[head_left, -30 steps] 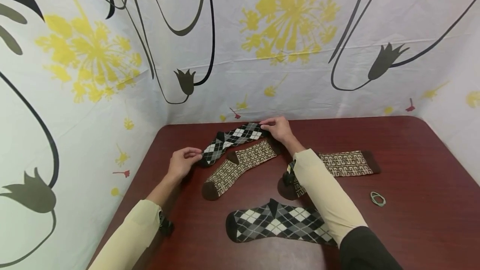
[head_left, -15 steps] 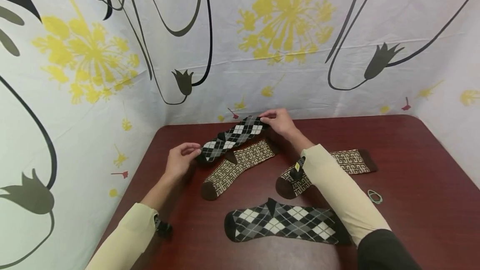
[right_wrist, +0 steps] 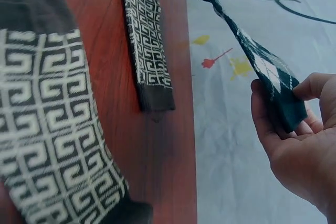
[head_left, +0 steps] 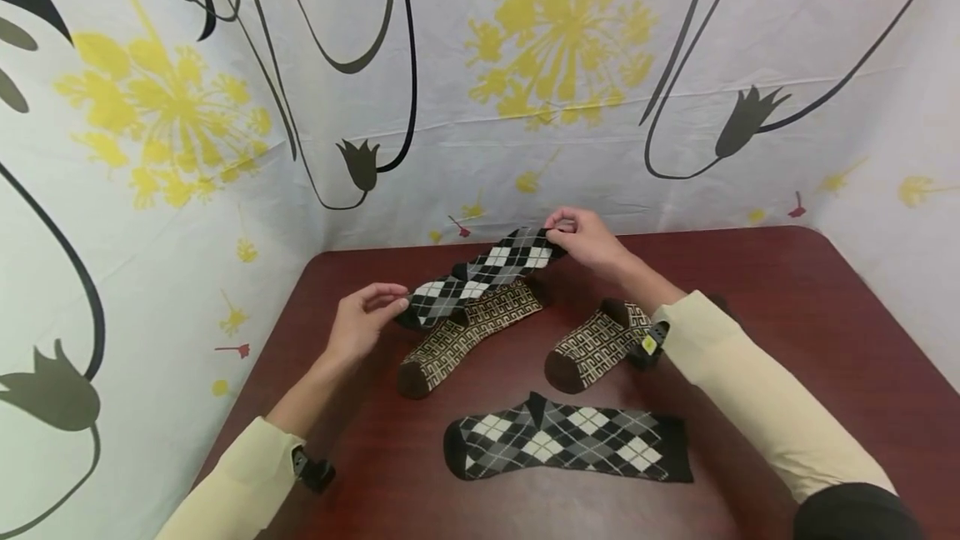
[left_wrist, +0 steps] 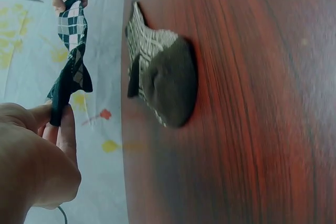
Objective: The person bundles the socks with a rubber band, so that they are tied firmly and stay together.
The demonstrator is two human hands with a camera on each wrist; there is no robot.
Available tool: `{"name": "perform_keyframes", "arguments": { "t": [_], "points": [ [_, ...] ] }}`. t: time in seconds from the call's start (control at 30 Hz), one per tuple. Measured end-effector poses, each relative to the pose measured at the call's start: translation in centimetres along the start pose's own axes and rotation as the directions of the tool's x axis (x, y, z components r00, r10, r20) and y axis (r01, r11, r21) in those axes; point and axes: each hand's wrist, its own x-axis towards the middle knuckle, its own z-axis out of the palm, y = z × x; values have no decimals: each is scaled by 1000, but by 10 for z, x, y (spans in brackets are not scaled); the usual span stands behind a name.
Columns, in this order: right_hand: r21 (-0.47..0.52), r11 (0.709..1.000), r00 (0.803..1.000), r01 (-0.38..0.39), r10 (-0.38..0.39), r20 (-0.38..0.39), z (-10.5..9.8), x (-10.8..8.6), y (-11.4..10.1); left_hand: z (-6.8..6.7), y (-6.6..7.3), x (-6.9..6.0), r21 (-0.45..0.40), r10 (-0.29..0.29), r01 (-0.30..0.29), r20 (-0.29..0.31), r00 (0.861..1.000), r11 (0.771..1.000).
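Observation:
Between both hands, a black, grey and white argyle sock [head_left: 491, 269] is stretched in the air over part of a brown patterned sock [head_left: 487, 319]. The left hand [head_left: 360, 323] pinches its dark toe end; the left wrist view shows thumb and fingers of the left hand [left_wrist: 44, 156] closed on it. The right hand [head_left: 588, 244] pinches the dark cuff, and in the right wrist view the right hand [right_wrist: 304, 135] grips that cuff between thumb and fingers. The sock [right_wrist: 268, 69] looks narrow and slanted there.
A second argyle sock [head_left: 562, 442] lies flat at the front of the dark red table [head_left: 375, 473]. Another brown patterned sock [head_left: 596, 348] lies to the right, partly under the right forearm. Patterned white cloth [head_left: 450, 90] stands behind the table.
Both hands hold the argyle sock throughout; it has lifted off the table and shifted right, now overlapping the brown sock beneath. The right hand has moved right and up, its forearm swinging outward.

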Motion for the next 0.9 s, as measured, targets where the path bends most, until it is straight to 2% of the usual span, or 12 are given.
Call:
{"name": "perform_keyframes", "arguments": {
  "t": [0.17,0.3,0.57,0.73,0.9],
  "points": [
    [14,1000,999,-11,10,33,-16,-28,-1,8,7,-10,-30,7,-5,63,998,1000],
    [33,999,1000,-1,0,29,-24,-51,1,13,12,-19,-36,10,-6,117,993,999],
    [57,998,999,-32,32,2,-39,-96,7,26,21,-38,-72,-4,19,202,979,997],
    [94,996,1000,4,-4,-3,-44,-121,16,36,22,-48,-79,5,15,251,968,997],
    [109,993,998,52,-56,35,-48,-146,27,42,23,-58,-59,12,7,311,950,998]
  ]
}}
